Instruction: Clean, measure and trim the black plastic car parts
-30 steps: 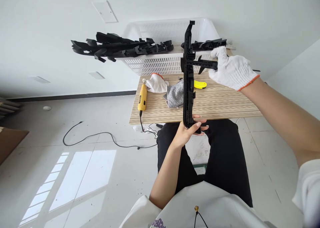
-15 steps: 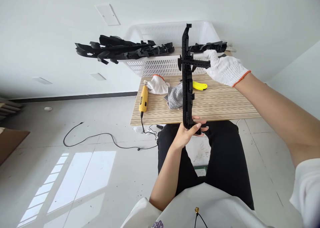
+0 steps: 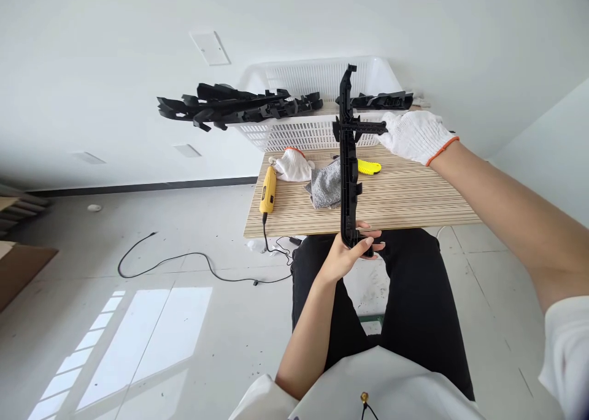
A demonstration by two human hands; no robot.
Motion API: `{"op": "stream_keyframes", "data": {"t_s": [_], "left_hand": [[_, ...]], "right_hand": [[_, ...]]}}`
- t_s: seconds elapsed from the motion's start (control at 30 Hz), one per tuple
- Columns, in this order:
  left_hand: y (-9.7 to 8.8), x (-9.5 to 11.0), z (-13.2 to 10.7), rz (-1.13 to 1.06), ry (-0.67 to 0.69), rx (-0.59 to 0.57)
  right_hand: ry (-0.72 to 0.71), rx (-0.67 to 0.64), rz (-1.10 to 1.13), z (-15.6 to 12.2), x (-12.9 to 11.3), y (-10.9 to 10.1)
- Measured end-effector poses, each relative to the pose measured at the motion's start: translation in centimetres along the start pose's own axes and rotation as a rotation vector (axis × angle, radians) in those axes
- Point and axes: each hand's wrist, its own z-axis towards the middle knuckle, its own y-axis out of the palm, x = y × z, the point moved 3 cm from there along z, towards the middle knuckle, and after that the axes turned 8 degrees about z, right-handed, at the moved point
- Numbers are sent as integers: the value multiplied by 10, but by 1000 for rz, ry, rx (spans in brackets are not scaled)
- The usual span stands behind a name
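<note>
A long black plastic trim part (image 3: 348, 175) stands roughly upright in front of me, with a short crosspiece (image 3: 365, 127) jutting to the right near its top. My bare left hand (image 3: 352, 251) is wrapped round the bent lower end, thumb in front and fingertips showing behind. On the outer end of the crosspiece, my right hand (image 3: 414, 135), in a white knitted glove with an orange cuff, is closed; its fingertips are partly hidden. Behind the part lie a grey cloth (image 3: 326, 186) and a yellow-handled tool (image 3: 369, 167), each partly covered by it.
A white slatted basket (image 3: 299, 135) at the table's back holds several black plastic parts (image 3: 239, 106), some overhanging its left side. On the wood-grain table (image 3: 414, 193) are a yellow corded tool (image 3: 268, 190) and another white glove (image 3: 294, 165). A black cable (image 3: 207, 260) trails across the floor.
The whole view has shifted, so everything sits slightly lower in the picture. My right hand has turned a little at the crosspiece; my left hand keeps its hold.
</note>
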Motion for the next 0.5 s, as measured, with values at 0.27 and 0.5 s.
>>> {"op": "stream_keyframes", "data": {"t_s": [0.27,0.5], "left_hand": [[0,-1,-7,-6,9,-90],[1,2,-11,-47,-1,-128]], "right_hand": [[7,189,2,-6,10,-16],[152,297,51,-11,24,-43]]}}
